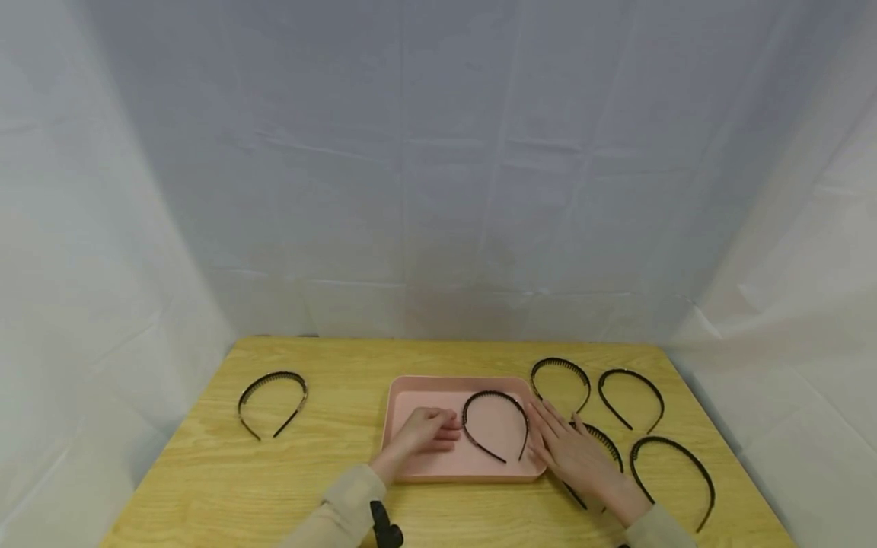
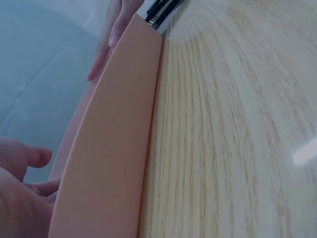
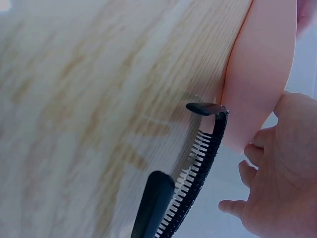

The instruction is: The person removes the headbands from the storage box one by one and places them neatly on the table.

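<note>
A black toothed headband (image 1: 491, 393) lies in the right half of a shallow pink tray (image 1: 438, 384). Over the left part of the tray is my left hand (image 1: 428, 431), fingers loosely bent and holding nothing, just left of that headband. My right hand (image 1: 572, 455) reaches over the tray's right rim with straight fingers, beside the same headband. Another headband (image 1: 606, 439) lies partly hidden beneath the right hand and wrist. In the right wrist view, its teeth and tips show, the toothed band (image 3: 195, 186) close to the tray wall (image 3: 262, 59).
To the right of the tray, more headbands lie on the wooden table (image 1: 342, 365): one at the back (image 1: 560, 360), a far-right headband (image 1: 629, 372) and a near-right headband (image 1: 700, 466). A lone headband (image 1: 279, 374) lies at the left. White sheeting (image 1: 438, 190) surrounds the table.
</note>
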Demonstrator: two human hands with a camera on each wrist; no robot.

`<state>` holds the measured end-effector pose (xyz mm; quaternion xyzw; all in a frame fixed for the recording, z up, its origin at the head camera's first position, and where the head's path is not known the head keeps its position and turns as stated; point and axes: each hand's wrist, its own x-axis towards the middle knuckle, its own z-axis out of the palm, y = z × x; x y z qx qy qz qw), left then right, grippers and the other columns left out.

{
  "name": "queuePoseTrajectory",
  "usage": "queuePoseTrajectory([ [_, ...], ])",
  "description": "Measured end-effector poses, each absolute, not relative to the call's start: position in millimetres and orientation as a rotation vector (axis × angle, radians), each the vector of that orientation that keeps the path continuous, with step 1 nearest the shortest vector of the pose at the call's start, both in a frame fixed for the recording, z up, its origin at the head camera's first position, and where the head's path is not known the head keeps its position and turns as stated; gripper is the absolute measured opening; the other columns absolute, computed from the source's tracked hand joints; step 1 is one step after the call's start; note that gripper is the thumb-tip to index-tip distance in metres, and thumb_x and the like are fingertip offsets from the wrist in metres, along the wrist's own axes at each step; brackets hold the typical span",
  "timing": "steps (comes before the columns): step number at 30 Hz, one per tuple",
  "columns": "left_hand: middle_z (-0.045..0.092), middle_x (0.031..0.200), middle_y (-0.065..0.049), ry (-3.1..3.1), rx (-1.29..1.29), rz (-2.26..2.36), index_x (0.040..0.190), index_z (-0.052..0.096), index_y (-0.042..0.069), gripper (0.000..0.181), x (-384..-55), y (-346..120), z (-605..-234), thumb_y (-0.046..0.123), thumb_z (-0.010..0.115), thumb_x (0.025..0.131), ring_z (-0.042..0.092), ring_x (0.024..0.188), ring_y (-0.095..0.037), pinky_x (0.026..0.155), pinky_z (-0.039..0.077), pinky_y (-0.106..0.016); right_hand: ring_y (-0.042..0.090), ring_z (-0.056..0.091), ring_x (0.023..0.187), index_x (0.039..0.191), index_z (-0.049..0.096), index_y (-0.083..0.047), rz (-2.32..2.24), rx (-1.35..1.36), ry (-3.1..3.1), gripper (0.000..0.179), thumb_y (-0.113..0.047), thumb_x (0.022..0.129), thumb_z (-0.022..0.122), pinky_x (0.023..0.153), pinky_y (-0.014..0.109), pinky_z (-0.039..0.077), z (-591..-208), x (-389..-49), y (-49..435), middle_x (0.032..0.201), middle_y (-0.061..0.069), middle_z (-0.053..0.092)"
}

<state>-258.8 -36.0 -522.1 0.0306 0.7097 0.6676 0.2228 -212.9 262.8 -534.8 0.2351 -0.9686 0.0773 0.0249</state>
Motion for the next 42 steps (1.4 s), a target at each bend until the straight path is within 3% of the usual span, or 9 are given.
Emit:
queuePoseTrajectory([
  [7,0.068,0.117,-0.028,1.910,0.013,1.890,0.133,0.051,-0.021,0.044,-257.9,-28.7,-522.5,0.016,0.048,0.108,0.074,0.096,-0.027,0.082,0.062,-0.036,0.034,0.034,0.148,0.158,0.035,-0.006,0.242,0.746,-2.908,0.065,-0.041,0.105,0.052,0.112,0.068,0.030,-538.7,-212.4,264.1,0.162,0.013,0.037],
  [14,0.069,0.109,-0.023,1.879,-0.038,1.922,0.132,0.054,-0.019,0.042,-256.5,-24.1,-520.0,0.015,0.052,0.107,0.071,0.083,-0.014,0.080,0.062,-0.033,0.033,0.030,0.150,0.159,0.033,-0.006,0.236,0.731,-2.964,0.066,-0.042,0.106,0.051,0.114,0.068,0.028,-535.4,-212.4,262.8,0.164,0.011,0.032],
  [19,0.068,0.112,-0.024,1.922,-0.034,1.924,0.136,0.051,-0.015,0.040,-256.5,-20.0,-517.4,0.012,0.050,0.106,0.071,0.089,-0.018,0.079,0.062,-0.032,0.035,0.034,0.148,0.158,0.035,-0.006,0.217,0.749,-2.916,0.066,-0.040,0.104,0.054,0.111,0.069,0.032,-534.1,-210.9,262.5,0.161,0.013,0.038],
  [24,0.066,0.116,-0.028,1.898,-0.043,1.966,0.137,0.046,-0.016,0.043,-258.7,-14.0,-520.1,0.010,0.055,0.104,0.072,0.095,-0.025,0.080,0.062,-0.035,0.034,0.033,0.149,0.158,0.035,-0.006,0.229,0.735,-2.934,0.066,-0.041,0.105,0.053,0.112,0.069,0.030,-532.5,-210.5,262.1,0.162,0.011,0.035],
  [33,0.071,0.108,-0.029,1.928,-0.010,1.977,0.144,0.040,-0.019,0.053,-260.4,-3.9,-527.4,0.003,0.060,0.100,0.074,0.089,-0.027,0.075,0.063,-0.034,0.031,0.025,0.153,0.161,0.028,-0.009,0.236,0.702,-3.026,0.067,-0.043,0.107,0.048,0.116,0.067,0.025,-528.6,-210.7,259.6,0.166,0.009,0.028],
  [42,0.069,0.115,-0.031,1.934,-0.059,2.014,0.146,0.039,-0.017,0.054,-259.4,1.3,-528.5,0.002,0.061,0.100,0.076,0.092,-0.029,0.074,0.063,-0.036,0.034,0.034,0.148,0.158,0.036,-0.008,0.222,0.725,-2.918,0.066,-0.044,0.104,0.052,0.113,0.067,0.031,-538.0,-212.2,263.5,0.162,0.011,0.037],
])
